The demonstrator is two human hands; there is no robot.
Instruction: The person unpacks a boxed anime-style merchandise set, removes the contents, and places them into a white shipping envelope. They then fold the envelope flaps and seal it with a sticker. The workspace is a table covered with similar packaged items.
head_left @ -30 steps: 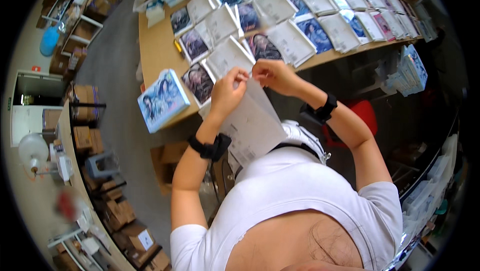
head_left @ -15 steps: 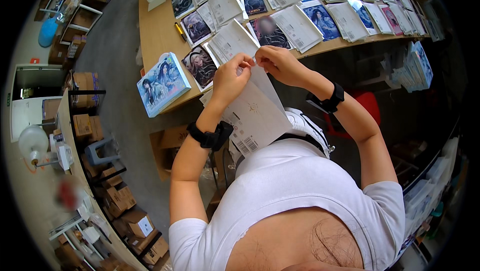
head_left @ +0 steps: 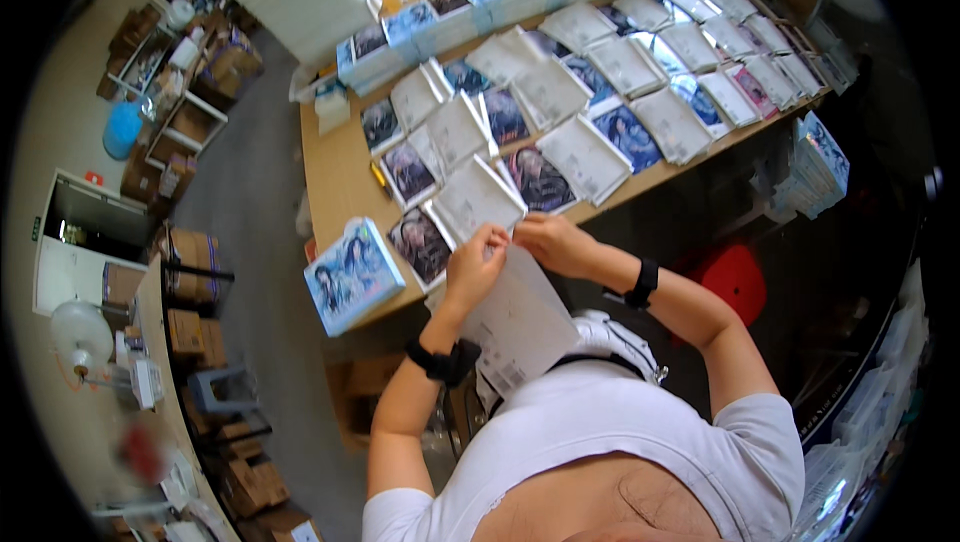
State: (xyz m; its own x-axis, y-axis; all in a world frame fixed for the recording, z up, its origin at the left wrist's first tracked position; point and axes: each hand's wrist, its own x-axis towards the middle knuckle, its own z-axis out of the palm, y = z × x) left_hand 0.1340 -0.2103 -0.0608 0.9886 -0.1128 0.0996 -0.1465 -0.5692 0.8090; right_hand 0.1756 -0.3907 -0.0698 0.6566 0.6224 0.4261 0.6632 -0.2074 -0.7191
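A flat white envelope (head_left: pixel 525 317), with a barcode label near its lower end, hangs in front of my waist at the table's near edge. My left hand (head_left: pixel 474 269) pinches it by its upper end. Close beside it, my right hand (head_left: pixel 553 243) has its fingertips closed at the same end; what lies between them is too small to make out. Just beyond my hands lies a stack of white envelopes (head_left: pixel 478 198). Next to my left hand, a dark illustrated card (head_left: pixel 420 246) rests on the table.
The wooden table (head_left: pixel 325 167) carries rows of white envelopes and illustrated cards. A blue illustrated box (head_left: pixel 353 277) sits at its near left corner, a yellow marker (head_left: pixel 380 180) farther back. Bundled blue stacks (head_left: pixel 410 37) line the far side. A red stool (head_left: pixel 733 282) stands right, under the table.
The view has tilted up, showing more of the table's far side. Both hands stay close together at the envelope's upper end, and the envelope is still held.
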